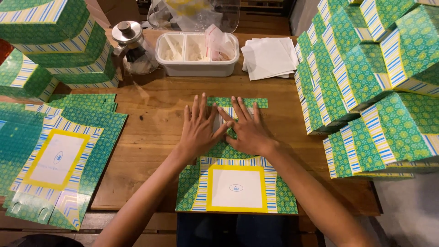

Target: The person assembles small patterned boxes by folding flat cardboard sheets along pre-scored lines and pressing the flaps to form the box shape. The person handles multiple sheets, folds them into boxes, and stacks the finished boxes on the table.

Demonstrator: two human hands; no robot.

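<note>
A flat green patterned cardboard box blank (238, 187), with striped borders and a white square framed in yellow, lies on the wooden table in front of me. My left hand (199, 128) and my right hand (247, 130) both press flat on its far half, fingers spread, thumbs nearly touching. A narrow green flap (256, 103) sticks out beyond my fingertips. Neither hand grips anything.
Unfolded blanks (55, 160) are piled at the left. Folded green boxes are stacked at the back left (64, 41) and along the right side (366, 82). A white tray (196, 66), a glass jar with a metal lid (132, 50) and white paper sheets (270, 57) stand behind.
</note>
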